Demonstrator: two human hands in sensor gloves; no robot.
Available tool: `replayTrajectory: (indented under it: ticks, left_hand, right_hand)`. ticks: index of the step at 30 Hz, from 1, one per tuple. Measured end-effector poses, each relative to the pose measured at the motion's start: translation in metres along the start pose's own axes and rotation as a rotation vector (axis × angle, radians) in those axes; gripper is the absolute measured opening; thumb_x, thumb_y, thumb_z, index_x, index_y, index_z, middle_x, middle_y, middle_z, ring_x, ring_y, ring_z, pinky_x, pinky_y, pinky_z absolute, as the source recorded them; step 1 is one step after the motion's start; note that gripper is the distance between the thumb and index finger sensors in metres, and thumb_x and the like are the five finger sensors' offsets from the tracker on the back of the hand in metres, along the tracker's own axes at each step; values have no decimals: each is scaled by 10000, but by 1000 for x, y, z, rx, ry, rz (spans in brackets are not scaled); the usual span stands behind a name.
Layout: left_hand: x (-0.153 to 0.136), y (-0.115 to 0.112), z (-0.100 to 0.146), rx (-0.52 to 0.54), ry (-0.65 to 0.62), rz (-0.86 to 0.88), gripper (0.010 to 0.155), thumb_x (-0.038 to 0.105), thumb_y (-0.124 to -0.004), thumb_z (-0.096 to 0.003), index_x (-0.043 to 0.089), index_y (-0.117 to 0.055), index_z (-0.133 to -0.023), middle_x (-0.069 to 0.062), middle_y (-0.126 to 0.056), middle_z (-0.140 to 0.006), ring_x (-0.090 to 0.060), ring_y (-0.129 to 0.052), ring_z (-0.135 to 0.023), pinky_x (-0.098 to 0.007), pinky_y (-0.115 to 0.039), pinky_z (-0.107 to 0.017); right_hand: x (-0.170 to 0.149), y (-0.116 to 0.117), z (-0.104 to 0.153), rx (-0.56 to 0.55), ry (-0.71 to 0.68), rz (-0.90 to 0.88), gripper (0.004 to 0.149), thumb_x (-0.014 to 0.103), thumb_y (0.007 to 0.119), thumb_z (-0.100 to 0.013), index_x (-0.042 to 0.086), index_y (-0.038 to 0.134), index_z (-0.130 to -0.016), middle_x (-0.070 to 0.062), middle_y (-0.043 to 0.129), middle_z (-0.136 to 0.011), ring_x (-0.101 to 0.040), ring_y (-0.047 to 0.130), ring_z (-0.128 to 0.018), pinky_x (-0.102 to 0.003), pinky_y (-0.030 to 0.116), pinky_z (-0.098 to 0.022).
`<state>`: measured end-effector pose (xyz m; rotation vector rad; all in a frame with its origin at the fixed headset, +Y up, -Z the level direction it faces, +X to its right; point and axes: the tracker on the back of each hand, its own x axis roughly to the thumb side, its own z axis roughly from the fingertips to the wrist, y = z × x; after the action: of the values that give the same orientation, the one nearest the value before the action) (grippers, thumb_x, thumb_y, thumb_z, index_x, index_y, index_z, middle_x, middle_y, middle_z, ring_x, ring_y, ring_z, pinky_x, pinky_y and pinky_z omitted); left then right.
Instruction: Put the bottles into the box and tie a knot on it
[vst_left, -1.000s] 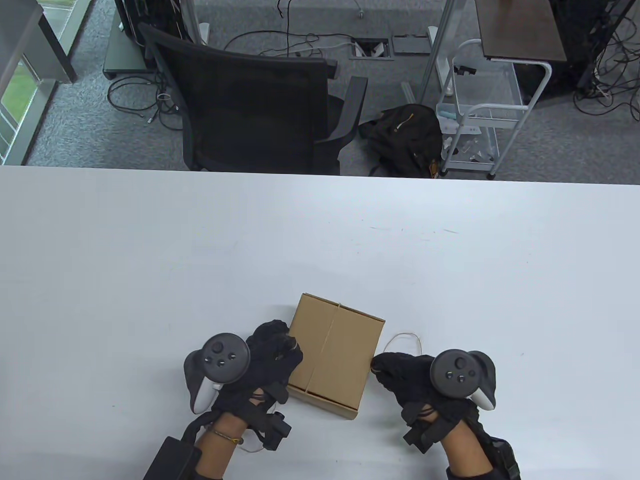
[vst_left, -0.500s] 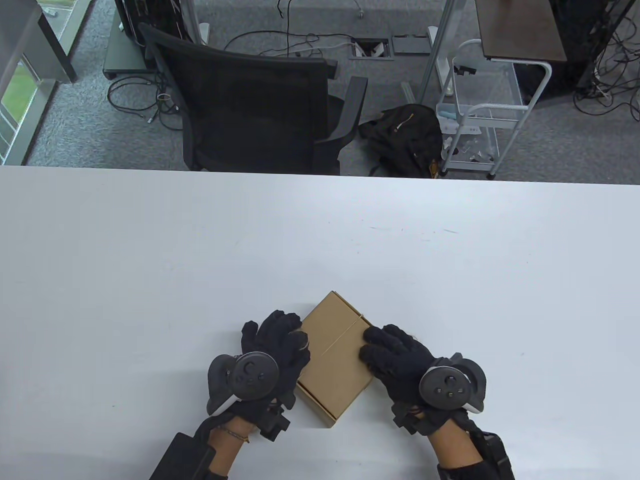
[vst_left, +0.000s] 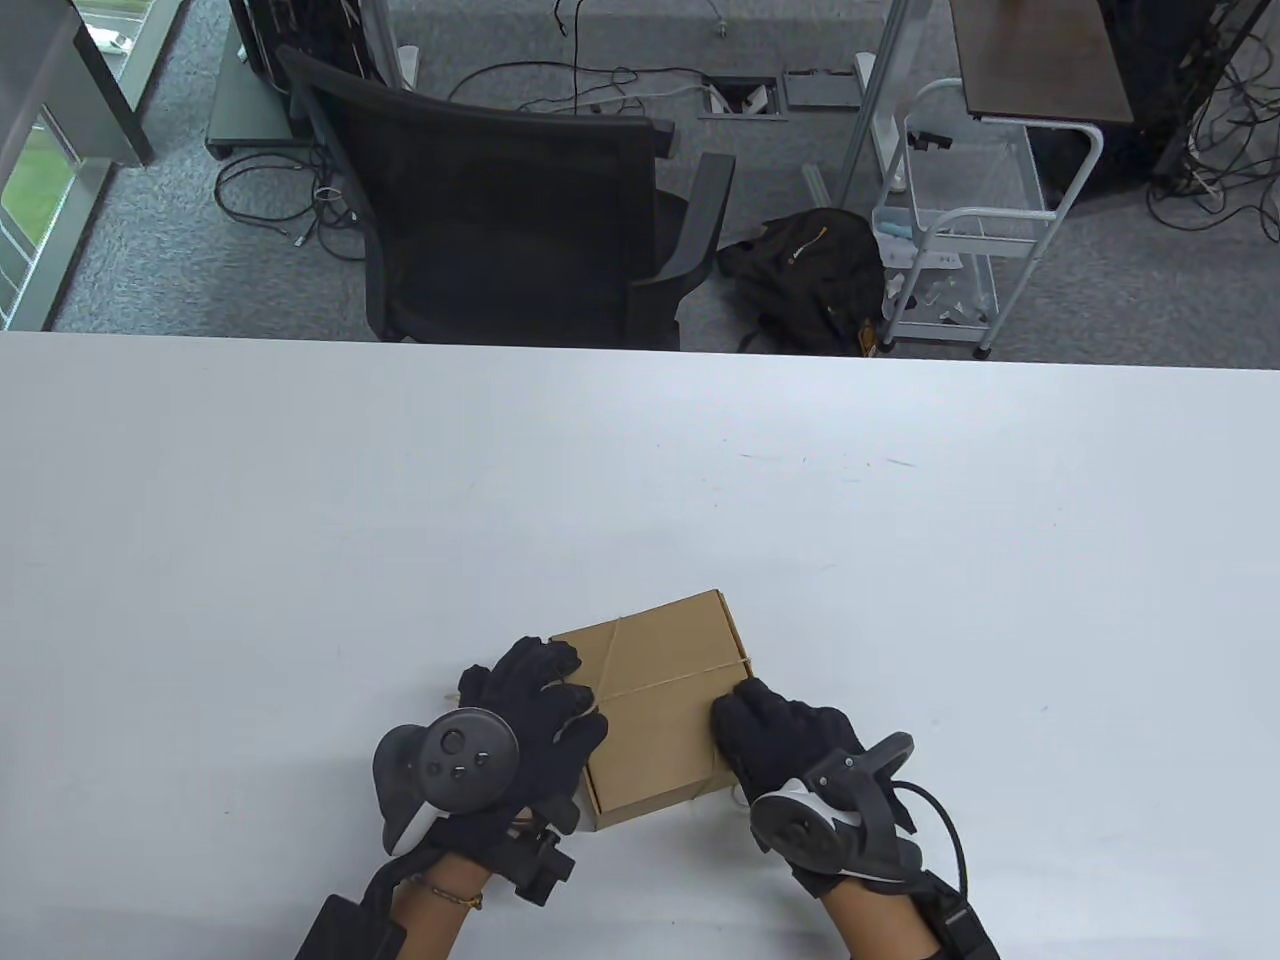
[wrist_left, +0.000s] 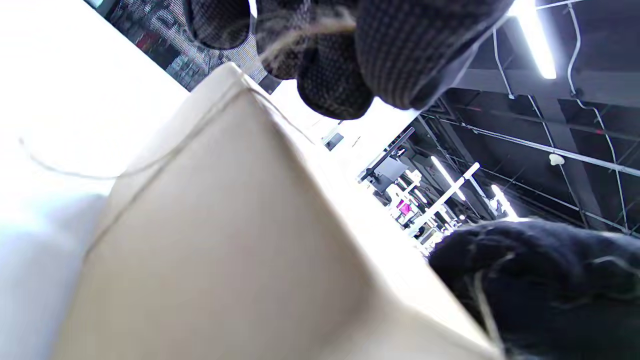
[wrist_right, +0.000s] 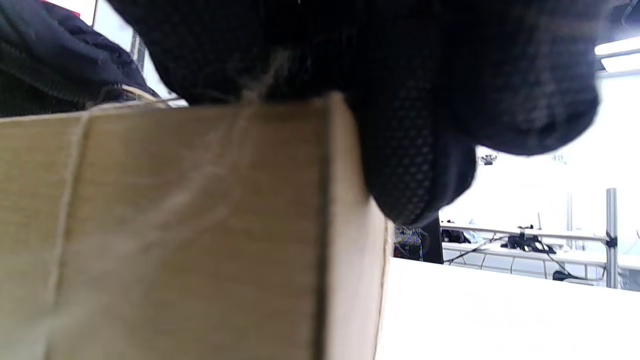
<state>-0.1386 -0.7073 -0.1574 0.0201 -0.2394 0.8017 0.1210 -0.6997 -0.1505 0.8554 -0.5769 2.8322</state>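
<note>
your left hand (vst_left: 535, 700) sits at the left side of the box (vst_left: 655, 705), fingers spread and lying over its left top edge. in the left wrist view a strand of string (wrist_left: 305, 30) runs between those fingertips (wrist_left: 335, 90), so you seem to be pinching it, though the blur makes the exact hold hard to read. the tracker (vst_left: 450, 760) rides on the back of that hand, just left of the box's near corner.

the box itself is closed and rests on the white table (vst_left: 300, 500), turned at an angle, with thin string (vst_left: 660, 682) crossing its top in two directions. a loose strand trails onto the table left of the box in the left wrist view.

your right hand (vst_left: 780, 735) is at the box's right edge, fingers curled down against the top and side. the right wrist view shows string (wrist_right: 260, 85) coming out from under those fingers (wrist_right: 415, 165) at the box's top edge, so it appears gripped there. beyond the table, behind the box, stands a black chair (vst_left: 500, 210).
</note>
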Motion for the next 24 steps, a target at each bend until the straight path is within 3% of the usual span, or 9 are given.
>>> replayTrajectory:
  ticks: [5, 9, 11, 13, 16, 18, 21, 23, 24]
  left_hand:
    - [10, -9, 3, -29, -44, -140, 492, 385, -898, -481, 57, -928, -847, -218, -685, -1167, -596, -562, -1089, -878, -369, -638]
    - [12, -19, 6, -88, -78, -187, 498, 395, -889, -488, 90, -896, -882, -185, -681, -1188, -625, -585, -1076, -843, -458, -659]
    - [10, -21, 4, -79, -84, -186, 476, 385, -886, -491, 110, -889, -878, -167, -685, -1192, -616, -592, -1081, -815, -499, -679]
    - [3, -21, -1, -115, -132, -179, 460, 391, -874, -494, 148, -873, -884, -137, -673, -1201, -600, -594, -1085, -783, -525, -696]
    - [-7, -22, -6, -155, -153, -58, 449, 380, -876, -495, 159, -868, -886, -110, -654, -1215, -554, -547, -1117, -759, -490, -722]
    - [-14, -22, -10, -193, -188, -13, 445, 387, -872, -498, 182, -856, -893, -79, -638, -1228, -521, -523, -1139, -745, -479, -735]
    - [-23, -24, -17, -229, -220, 43, 439, 396, -859, -502, 207, -838, -898, -46, -625, -1237, -468, -493, -1163, -743, -446, -741]
    - [-26, -26, -19, -225, -216, 74, 434, 388, -857, -504, 206, -835, -898, -34, -622, -1239, -456, -474, -1172, -754, -412, -741]
    - [-25, -26, -19, -209, -221, 58, 432, 387, -853, -506, 207, -833, -898, -36, -625, -1237, -456, -474, -1172, -759, -407, -739]
  right_hand:
    - [15, -7, -5, 9, -67, 118, 391, 334, 894, -420, 78, 980, -702, -185, 1014, -590, -197, 1076, -227, -361, 946, -181]
    - [2, -11, 0, -20, -84, -161, 381, 332, 930, -389, 75, 997, -661, -162, 1024, -517, -164, 1051, -215, -377, 935, -201]
    - [-6, -11, 5, -36, -109, -252, 373, 295, 939, -391, 65, 990, -681, -185, 1008, -561, -212, 1035, -271, -430, 907, -258]
    - [-16, -14, 9, -98, -85, -175, 370, 300, 929, -391, 96, 980, -695, -163, 998, -603, -211, 1022, -325, -438, 892, -312]
    - [-32, -15, 10, -152, -14, -205, 373, 292, 899, -416, 134, 939, -752, -141, 925, -778, -305, 958, -564, -552, 778, -501]
    - [-45, -6, 11, -148, 66, -320, 376, 273, 887, -430, 109, 919, -767, -205, 776, -952, -467, 795, -790, -666, 657, -578]
    - [-63, 9, 10, -112, 168, -421, 374, 272, 875, -439, 120, 948, -773, -228, 779, -972, -539, 758, -827, -709, 646, -575]
    - [-72, 20, 10, -57, 214, -516, 388, 288, 868, -446, 136, 942, -795, -237, 807, -950, -525, 827, -778, -681, 708, -551]
    - [-74, 22, 10, -91, 242, -571, 387, 275, 875, -444, 128, 945, -795, -244, 809, -945, -518, 833, -772, -671, 721, -541]
